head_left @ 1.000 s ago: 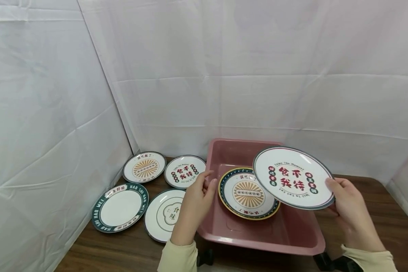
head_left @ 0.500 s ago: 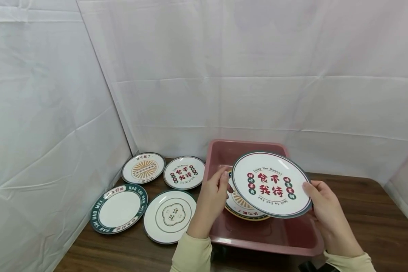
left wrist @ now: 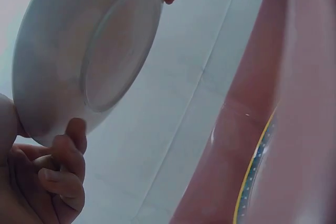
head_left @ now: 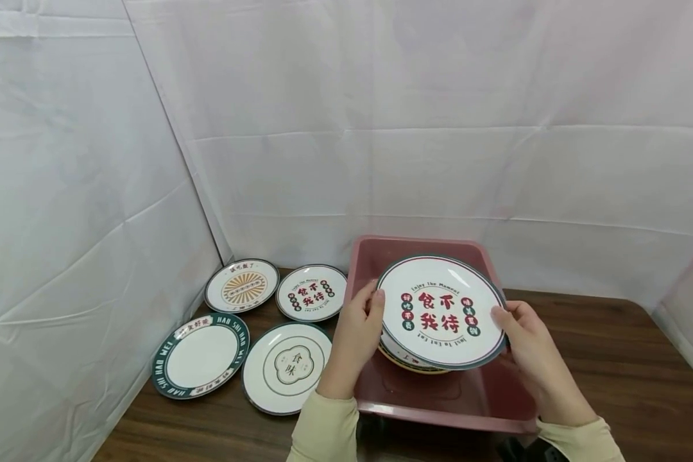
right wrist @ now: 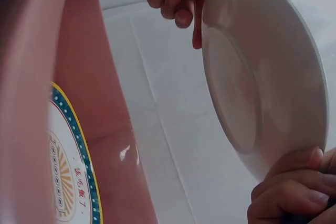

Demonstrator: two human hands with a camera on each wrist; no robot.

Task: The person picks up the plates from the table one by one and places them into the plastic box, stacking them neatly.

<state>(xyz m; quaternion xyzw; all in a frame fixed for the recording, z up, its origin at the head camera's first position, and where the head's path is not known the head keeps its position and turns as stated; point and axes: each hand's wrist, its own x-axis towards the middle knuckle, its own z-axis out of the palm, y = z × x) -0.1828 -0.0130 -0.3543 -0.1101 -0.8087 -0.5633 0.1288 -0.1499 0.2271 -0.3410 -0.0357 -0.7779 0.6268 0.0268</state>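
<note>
A white plate with a green rim and red lettering is held up above the pink basin, tilted toward the head camera. My left hand grips its left edge, thumb on top and fingers underneath. On the opposite edge my right hand pinches the rim the same way. Both wrist views show the plate's plain underside with fingers curled beneath it. Partly covered in the head view, a yellow-rimmed plate with a sunburst pattern lies inside the basin.
Left of the basin, several plates lie on the brown wooden table: a sunburst plate, a smaller red-lettered plate, a wide green-rimmed plate and a plate with a flower-shaped emblem. White cloth hangs behind and on both sides.
The held plate has moved left, over the basin, with my right hand. My left hand has come rightward and taken hold of its left edge. The plates on the table stay put.
</note>
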